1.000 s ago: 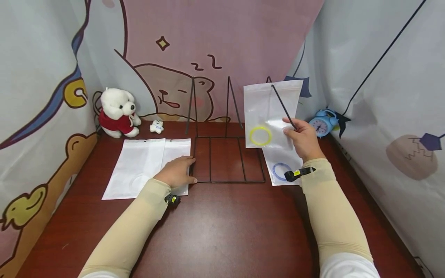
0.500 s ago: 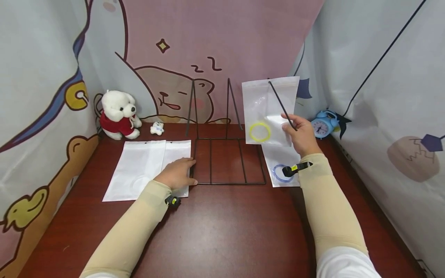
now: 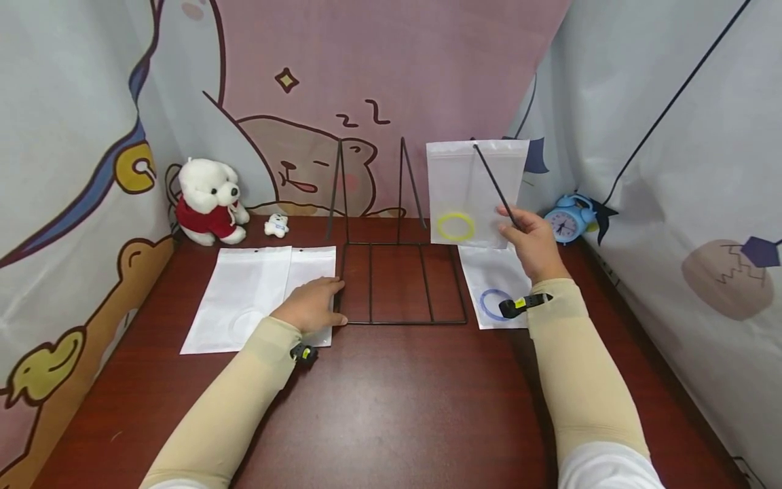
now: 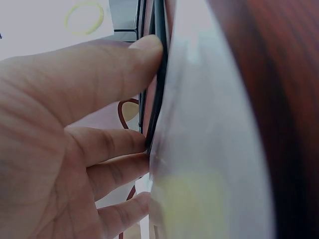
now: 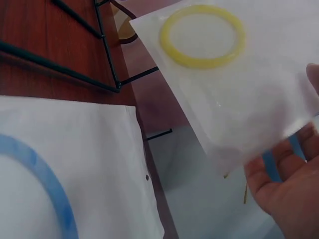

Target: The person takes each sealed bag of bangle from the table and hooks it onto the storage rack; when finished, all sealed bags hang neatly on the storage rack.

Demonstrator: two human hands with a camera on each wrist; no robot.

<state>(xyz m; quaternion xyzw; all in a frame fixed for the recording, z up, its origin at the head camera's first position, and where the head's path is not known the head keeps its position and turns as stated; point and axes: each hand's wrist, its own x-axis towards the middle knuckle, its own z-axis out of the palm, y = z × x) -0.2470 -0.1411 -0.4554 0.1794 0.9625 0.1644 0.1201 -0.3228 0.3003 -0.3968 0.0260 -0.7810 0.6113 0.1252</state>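
Observation:
A black wire display rack [image 3: 370, 285] stands at the middle of the table, with rods sloping forward from its uprights. My left hand [image 3: 310, 302] rests at its left base bar; in the left wrist view the thumb and fingertips touch the bar, spread apart. A white zip bag [image 3: 449, 183] holding a yellow ring [image 3: 456, 227] hangs on the right rod [image 3: 493, 182], which passes through its top hole. With thumb in front and fingers behind, my right hand [image 3: 536, 248] pinches the bag's lower right edge, beside the rod's tip.
Several white bags [image 3: 244, 292] lie left of the rack. Another bag [image 3: 479, 265], with a blue ring [image 5: 52, 189], lies at its right. A white plush bear [image 3: 208, 204], a small white figure [image 3: 277, 225] and a blue alarm clock [image 3: 568, 219] stand behind.
The yellow-ring bag has shifted slightly back along the rod, and its lower edge has risen. My right hand moved up a little, then down again. My left hand stays in place.

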